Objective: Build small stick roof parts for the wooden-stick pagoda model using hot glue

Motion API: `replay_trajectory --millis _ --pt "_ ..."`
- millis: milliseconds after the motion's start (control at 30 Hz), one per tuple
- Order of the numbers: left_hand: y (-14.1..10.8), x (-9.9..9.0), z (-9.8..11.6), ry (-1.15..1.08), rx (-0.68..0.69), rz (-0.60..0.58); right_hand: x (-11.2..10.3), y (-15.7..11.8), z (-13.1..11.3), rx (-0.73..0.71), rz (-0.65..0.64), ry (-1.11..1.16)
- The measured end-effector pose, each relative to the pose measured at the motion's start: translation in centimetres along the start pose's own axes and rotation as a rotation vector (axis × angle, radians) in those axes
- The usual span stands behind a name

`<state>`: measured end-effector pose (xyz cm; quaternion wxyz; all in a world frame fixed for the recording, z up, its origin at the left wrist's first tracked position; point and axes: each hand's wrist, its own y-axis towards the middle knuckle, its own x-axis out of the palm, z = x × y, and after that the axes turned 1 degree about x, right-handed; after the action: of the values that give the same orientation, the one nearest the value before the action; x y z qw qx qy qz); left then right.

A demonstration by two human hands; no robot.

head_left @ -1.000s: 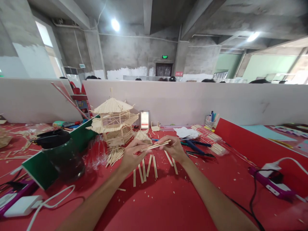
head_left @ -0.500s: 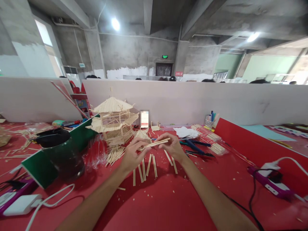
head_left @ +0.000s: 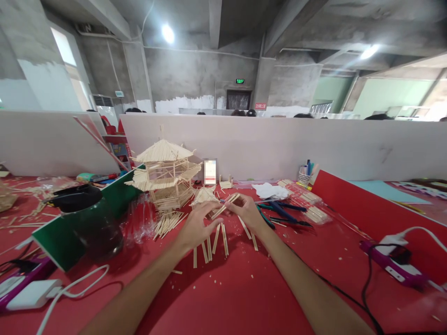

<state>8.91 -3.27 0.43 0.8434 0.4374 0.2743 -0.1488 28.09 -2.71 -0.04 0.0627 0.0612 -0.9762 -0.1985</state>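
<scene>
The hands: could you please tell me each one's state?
Left hand: open, thumb spread from fingers; contact with the wooden sticks unclear.
Right hand: closed, pinching the wooden sticks.

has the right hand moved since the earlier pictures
Yes, slightly: the right hand has shifted left, away from the blue-handled tool, and more of the teal handle now shows.

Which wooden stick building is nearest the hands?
The small, pale wooden hut beyond the left hand: it shows one low roof, unlike the tall, tiered, pale wooden pagoda beside it.
</scene>
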Motion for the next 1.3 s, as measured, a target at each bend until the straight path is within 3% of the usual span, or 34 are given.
replay_trajectory --millis 267,600,1300 --pt "0.2 -0.3 0.1 0.082 0.182 0.138 -0.6 -0.2 -0.1 -0.115 -0.069 -0.025" --pt "0.1 -0.8 0.8 0.139 0.256 0.235 -0.8 -0.4 -0.7 -0.344 0.014 -0.135" --pt "0.0 -0.7 0.1 0.096 0.323 0.298 -0.8 -0.8 -1.0 -0.372 -0.028 -0.266"
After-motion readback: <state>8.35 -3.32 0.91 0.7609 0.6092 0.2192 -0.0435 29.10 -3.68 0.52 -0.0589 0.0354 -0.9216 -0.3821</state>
